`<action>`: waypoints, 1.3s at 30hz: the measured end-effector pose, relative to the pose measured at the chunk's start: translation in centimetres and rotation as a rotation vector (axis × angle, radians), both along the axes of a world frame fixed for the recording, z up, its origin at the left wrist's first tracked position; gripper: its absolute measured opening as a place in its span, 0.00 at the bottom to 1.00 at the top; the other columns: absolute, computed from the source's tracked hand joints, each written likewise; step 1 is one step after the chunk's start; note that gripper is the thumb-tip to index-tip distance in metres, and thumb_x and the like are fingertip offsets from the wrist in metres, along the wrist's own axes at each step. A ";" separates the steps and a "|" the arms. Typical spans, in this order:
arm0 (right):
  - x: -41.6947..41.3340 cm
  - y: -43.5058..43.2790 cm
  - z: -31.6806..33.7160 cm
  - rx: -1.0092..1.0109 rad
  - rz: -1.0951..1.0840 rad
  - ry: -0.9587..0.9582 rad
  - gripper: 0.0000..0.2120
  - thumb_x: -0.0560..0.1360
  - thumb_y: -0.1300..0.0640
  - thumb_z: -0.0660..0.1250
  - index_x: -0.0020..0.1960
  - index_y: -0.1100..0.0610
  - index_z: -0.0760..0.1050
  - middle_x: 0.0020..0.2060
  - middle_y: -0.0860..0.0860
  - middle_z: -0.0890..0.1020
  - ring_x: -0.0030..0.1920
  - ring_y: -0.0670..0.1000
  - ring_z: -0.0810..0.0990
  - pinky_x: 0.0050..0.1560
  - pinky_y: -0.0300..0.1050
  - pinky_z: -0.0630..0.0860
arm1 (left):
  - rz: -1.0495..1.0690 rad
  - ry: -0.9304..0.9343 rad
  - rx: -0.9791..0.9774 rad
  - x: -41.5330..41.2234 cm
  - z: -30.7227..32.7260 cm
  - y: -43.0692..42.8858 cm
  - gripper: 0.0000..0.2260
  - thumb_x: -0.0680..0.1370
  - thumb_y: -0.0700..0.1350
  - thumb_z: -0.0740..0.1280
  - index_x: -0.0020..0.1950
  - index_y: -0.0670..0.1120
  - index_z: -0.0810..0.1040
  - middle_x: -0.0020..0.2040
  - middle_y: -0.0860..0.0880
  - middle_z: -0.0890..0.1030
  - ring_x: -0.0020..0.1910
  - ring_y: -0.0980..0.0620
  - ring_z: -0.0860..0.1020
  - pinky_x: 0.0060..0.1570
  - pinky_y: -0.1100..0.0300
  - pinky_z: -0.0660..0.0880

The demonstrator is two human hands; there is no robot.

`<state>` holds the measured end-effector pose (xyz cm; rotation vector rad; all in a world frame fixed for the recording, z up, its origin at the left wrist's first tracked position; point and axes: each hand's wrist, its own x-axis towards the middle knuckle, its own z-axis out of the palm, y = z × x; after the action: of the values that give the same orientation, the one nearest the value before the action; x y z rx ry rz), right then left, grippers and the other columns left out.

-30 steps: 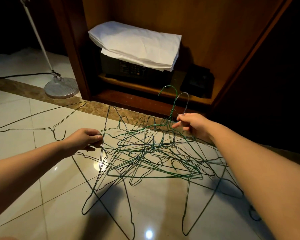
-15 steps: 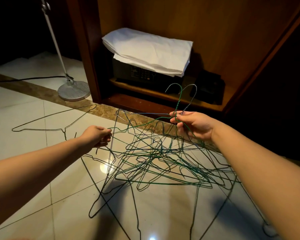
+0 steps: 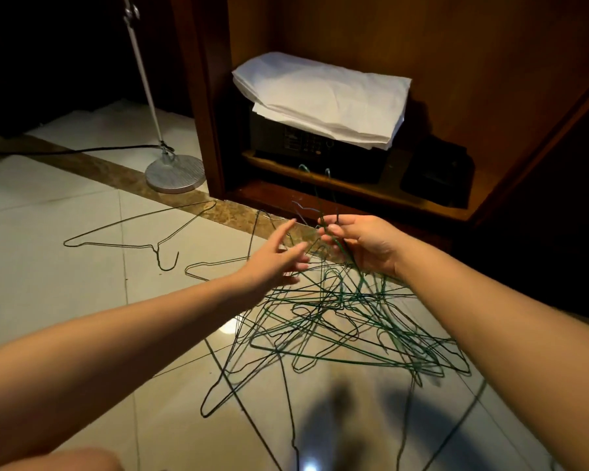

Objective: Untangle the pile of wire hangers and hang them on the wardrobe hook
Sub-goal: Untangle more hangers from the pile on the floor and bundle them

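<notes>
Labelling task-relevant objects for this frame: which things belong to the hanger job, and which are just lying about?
Job: hanger tangle; two raised hangers gripped by the right hand; open left hand reaching in; loose hanger lying apart; wardrobe (hook not in view).

Lying about: floor lamp; cable; safe; folded white sheets on it; dark object beside it.

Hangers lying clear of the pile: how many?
2. One hanger lies alone on the floor at left; another pokes out from under the left hand, far end hidden, so it may still be tangled.
</notes>
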<state>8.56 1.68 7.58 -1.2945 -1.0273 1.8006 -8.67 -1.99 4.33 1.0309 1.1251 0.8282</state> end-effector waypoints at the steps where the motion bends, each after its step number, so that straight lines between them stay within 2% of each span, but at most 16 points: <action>1: -0.7 -0.1 -0.3 0.009 0.025 -0.012 0.09 0.77 0.68 0.59 0.50 0.58 0.75 0.39 0.51 0.82 0.35 0.43 0.81 0.36 0.34 0.77 | -0.036 -0.043 -0.025 0.6 0.3 -0.2 0.20 0.79 0.44 0.61 0.67 0.61 0.61 0.50 0.45 0.77 0.48 0.51 0.77 0.50 0.55 0.76; 5: -3.3 -0.8 -0.9 0.055 0.151 -0.080 0.08 0.78 0.66 0.59 0.51 0.58 0.76 0.40 0.53 0.81 0.37 0.46 0.79 0.40 0.38 0.78 | -0.042 -0.185 -0.082 0.6 -0.2 0.1 0.11 0.80 0.45 0.59 0.62 0.54 0.71 0.51 0.48 0.77 0.46 0.53 0.78 0.49 0.55 0.75; 9: -5.3 -1.5 -1.4 0.109 0.114 -0.254 0.07 0.79 0.64 0.58 0.50 0.58 0.75 0.38 0.52 0.79 0.35 0.45 0.78 0.34 0.34 0.77 | 0.114 -0.223 -0.124 -0.9 -1.5 0.0 0.13 0.80 0.39 0.59 0.64 0.48 0.73 0.49 0.45 0.79 0.44 0.52 0.79 0.40 0.60 0.77; 11: -5.8 -1.6 -1.7 0.126 0.086 -0.273 0.08 0.79 0.64 0.59 0.55 0.61 0.75 0.38 0.52 0.79 0.36 0.46 0.77 0.33 0.33 0.77 | 0.144 -0.230 -0.122 -1.6 -1.9 -0.2 0.13 0.80 0.37 0.59 0.63 0.45 0.74 0.47 0.45 0.80 0.45 0.52 0.79 0.43 0.58 0.78; 14: -6.6 -1.6 -1.9 0.146 0.068 -0.281 0.10 0.79 0.64 0.60 0.59 0.64 0.74 0.39 0.52 0.79 0.37 0.47 0.77 0.35 0.34 0.77 | 0.134 -0.235 -0.085 -2.1 -1.8 -0.4 0.09 0.78 0.37 0.62 0.56 0.44 0.76 0.47 0.46 0.80 0.46 0.51 0.80 0.50 0.56 0.77; 16: -6.9 -1.3 -2.0 0.230 0.053 -0.375 0.11 0.78 0.63 0.61 0.59 0.63 0.75 0.40 0.51 0.79 0.39 0.47 0.77 0.40 0.39 0.76 | 0.150 -0.175 -0.036 -2.3 -1.7 -0.2 0.06 0.77 0.36 0.63 0.51 0.44 0.76 0.46 0.46 0.80 0.45 0.51 0.79 0.47 0.58 0.78; 18: -6.9 -0.9 -2.1 0.357 0.046 -0.545 0.11 0.78 0.61 0.62 0.59 0.60 0.77 0.45 0.51 0.80 0.45 0.47 0.76 0.44 0.39 0.71 | 0.192 -0.122 0.010 -2.6 -1.5 0.2 0.05 0.77 0.34 0.64 0.46 0.44 0.75 0.43 0.45 0.79 0.42 0.51 0.79 0.42 0.61 0.78; 21: -6.9 -0.1 -2.9 0.424 0.071 -0.675 0.12 0.77 0.59 0.64 0.59 0.58 0.78 0.52 0.53 0.82 0.51 0.47 0.76 0.50 0.38 0.66 | 0.207 -0.104 0.018 -3.2 -1.1 1.0 0.05 0.76 0.34 0.64 0.44 0.44 0.73 0.44 0.43 0.79 0.41 0.50 0.80 0.42 0.59 0.79; 24: -8.0 0.9 -3.9 0.468 0.120 -0.762 0.11 0.78 0.58 0.63 0.58 0.56 0.78 0.51 0.55 0.82 0.51 0.51 0.78 0.47 0.40 0.70 | 0.143 -0.092 0.016 -3.6 -0.9 2.0 0.07 0.76 0.33 0.64 0.45 0.45 0.72 0.45 0.42 0.79 0.41 0.50 0.80 0.40 0.60 0.79; 28: -9.8 4.0 -5.3 0.576 0.103 -0.872 0.12 0.78 0.57 0.60 0.58 0.57 0.78 0.54 0.55 0.81 0.54 0.53 0.77 0.45 0.39 0.66 | 0.236 -0.038 -0.003 -5.0 -1.1 4.4 0.09 0.77 0.31 0.61 0.44 0.45 0.70 0.41 0.44 0.78 0.37 0.53 0.78 0.30 0.68 0.76; 31: -10.2 6.9 -6.2 0.558 -0.061 -0.803 0.11 0.79 0.58 0.58 0.55 0.56 0.78 0.52 0.55 0.81 0.54 0.55 0.78 0.53 0.43 0.73 | 0.338 0.041 -0.025 -6.3 -1.7 6.3 0.09 0.78 0.31 0.59 0.45 0.45 0.70 0.40 0.45 0.78 0.33 0.56 0.77 0.29 0.68 0.73; 33: -10.6 7.8 -6.8 0.563 -0.108 -0.776 0.11 0.79 0.57 0.59 0.54 0.55 0.79 0.50 0.55 0.82 0.51 0.55 0.79 0.51 0.43 0.73 | 0.358 0.035 -0.028 -6.7 -2.2 7.0 0.08 0.78 0.31 0.59 0.48 0.43 0.71 0.41 0.45 0.78 0.33 0.55 0.77 0.30 0.68 0.74; 36: -12.3 7.6 -8.0 0.588 -0.015 -0.735 0.11 0.78 0.57 0.61 0.56 0.54 0.79 0.50 0.53 0.82 0.52 0.52 0.79 0.48 0.40 0.70 | 0.346 0.010 -0.026 -6.9 -3.2 7.4 0.10 0.79 0.32 0.58 0.56 0.42 0.73 0.45 0.44 0.79 0.38 0.52 0.79 0.36 0.64 0.78; 39: -14.9 7.3 -9.5 0.585 -0.017 -0.668 0.11 0.77 0.58 0.62 0.57 0.53 0.79 0.49 0.52 0.82 0.49 0.51 0.78 0.44 0.39 0.70 | 0.360 0.016 0.013 -7.9 -4.1 7.8 0.12 0.79 0.32 0.58 0.54 0.46 0.77 0.45 0.45 0.81 0.37 0.54 0.82 0.41 0.61 0.79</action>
<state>-6.35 9.01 -1.95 -1.5184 -1.7252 0.9165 -16.61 5.84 0.26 0.8570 1.3423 1.1146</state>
